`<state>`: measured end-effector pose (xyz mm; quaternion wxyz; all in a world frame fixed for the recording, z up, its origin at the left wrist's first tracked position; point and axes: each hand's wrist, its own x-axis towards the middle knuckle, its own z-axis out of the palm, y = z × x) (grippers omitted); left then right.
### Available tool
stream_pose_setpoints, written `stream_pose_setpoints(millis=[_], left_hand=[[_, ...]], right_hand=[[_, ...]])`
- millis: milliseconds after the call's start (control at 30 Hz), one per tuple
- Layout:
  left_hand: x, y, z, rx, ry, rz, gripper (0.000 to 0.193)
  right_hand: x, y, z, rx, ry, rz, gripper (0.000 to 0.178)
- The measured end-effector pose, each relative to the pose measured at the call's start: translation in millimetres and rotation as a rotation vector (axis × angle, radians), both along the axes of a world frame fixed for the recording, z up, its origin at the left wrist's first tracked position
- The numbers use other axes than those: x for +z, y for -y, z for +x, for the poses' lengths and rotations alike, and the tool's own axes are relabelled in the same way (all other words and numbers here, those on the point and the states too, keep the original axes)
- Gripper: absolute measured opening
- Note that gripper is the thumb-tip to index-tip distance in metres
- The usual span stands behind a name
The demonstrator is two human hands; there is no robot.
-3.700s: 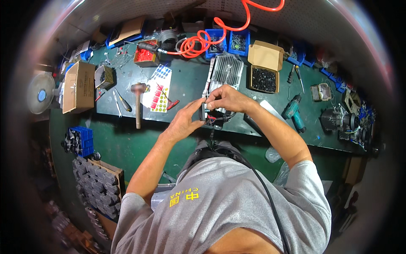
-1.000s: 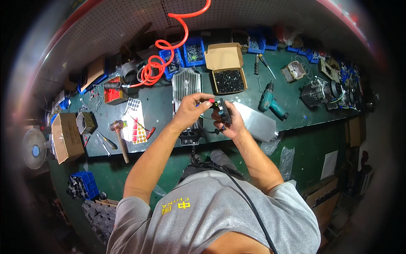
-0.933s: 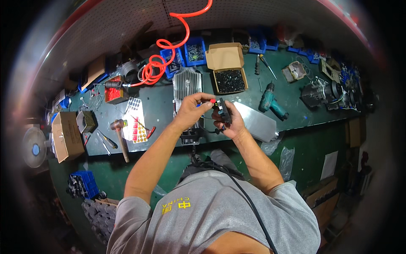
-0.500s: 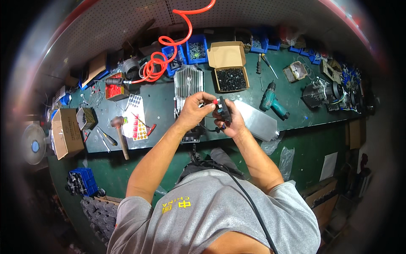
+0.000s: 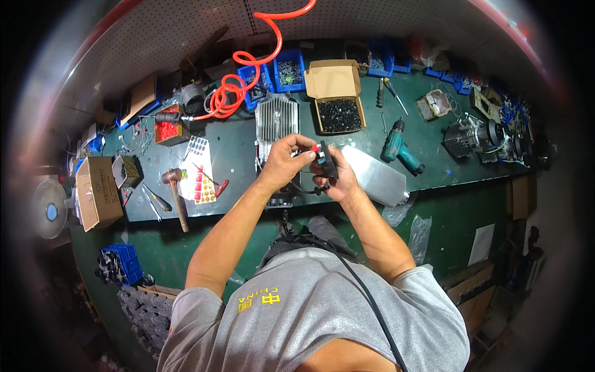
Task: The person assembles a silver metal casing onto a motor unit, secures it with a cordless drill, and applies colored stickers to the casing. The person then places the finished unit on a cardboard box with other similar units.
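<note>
My right hand (image 5: 342,180) is closed round a black panel (image 5: 327,162) with small coloured parts on its side, held up above the bench's front edge. At that panel, the fingers of my left hand (image 5: 289,160) pinch a small red part (image 5: 315,149); its exact kind is too small to tell. A black cable (image 5: 305,189) hangs below the panel between my hands. Behind my left hand lies a finned silver metal housing (image 5: 277,121), its near part covered by the hand. A smooth silver metal cover (image 5: 378,177) rests right of my right hand.
An open cardboard box (image 5: 339,116) of small black parts stands behind my hands, near blue bins (image 5: 289,72). Right lie a teal power drill (image 5: 401,149) and a motor assembly (image 5: 474,137). A hammer (image 5: 176,192) and sticker sheets (image 5: 201,177) lie left, under a red coiled hose (image 5: 229,96).
Both hands stay in nearly the same place. The black panel has turned very slightly in my right hand.
</note>
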<state>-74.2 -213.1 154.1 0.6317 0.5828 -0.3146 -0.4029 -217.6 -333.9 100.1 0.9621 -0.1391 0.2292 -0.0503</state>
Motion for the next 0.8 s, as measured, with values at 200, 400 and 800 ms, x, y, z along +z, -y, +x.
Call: stream_pose_setpoints(millis=[200,400,800], left_hand=[[1.0,-15.1,-2.8,0.103,0.234,0.053,0.017],[-0.6,-55.4,-19.0,0.151,0.031,0.190,0.010],[-19.3,-100.9,-19.3,0.130,-0.152,0.258,0.021]], right_hand=[[12.7,-1.1,1.6,0.030,-0.162,-0.398,0.036],[20.7,-7.8,-1.6,0.048,-0.147,-1.168,0.039],[33.9,-34.4,10.0,0.274,-0.030,-1.601,0.025]])
